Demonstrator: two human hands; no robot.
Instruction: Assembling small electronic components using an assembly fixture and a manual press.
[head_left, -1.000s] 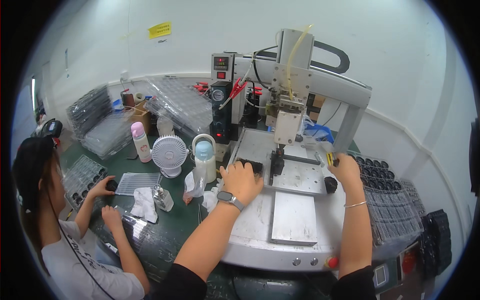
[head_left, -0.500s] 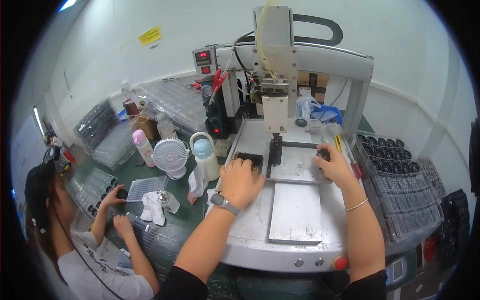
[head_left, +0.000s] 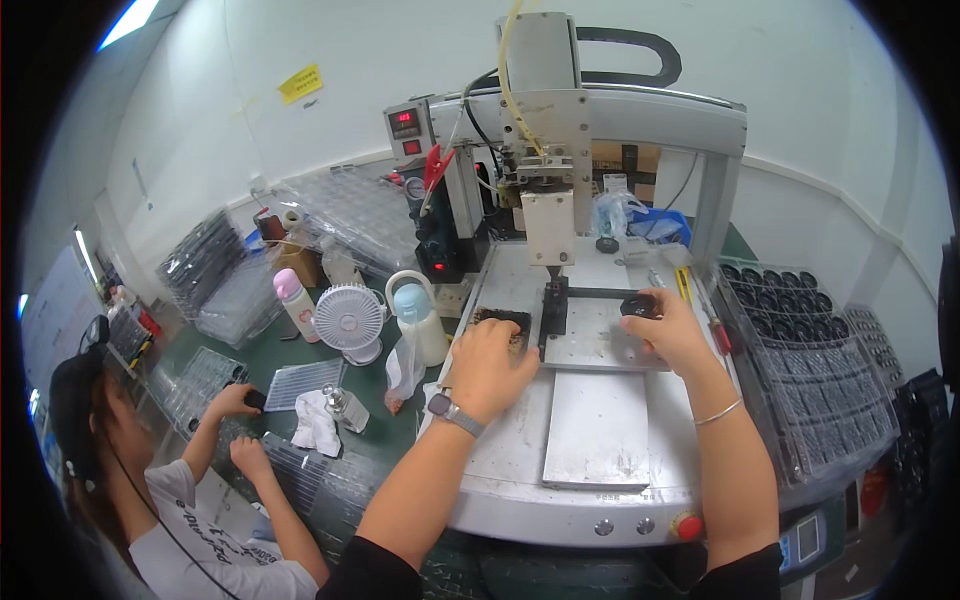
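My left hand rests at the near edge of a small dark, stained open box on the machine's bed. Its thumb stands apart from the fingers; the fingertips are partly hidden at the box. My right hand pinches a round black part between thumb and fingers, at the right end of a dark bar. To the bar's left is a black fixture, right under the tip of the machine's white head.
A light metal plate lies in front. Clear trays with black round parts stand at right. At left are a white fan, bottles and a co-worker's hand with a small black piece. A red button sits on the front.
The round black part in my right hand has come into clearer view at the bar's end. My left hand stays by the box. The co-worker's hand has lifted a black piece off the tray.
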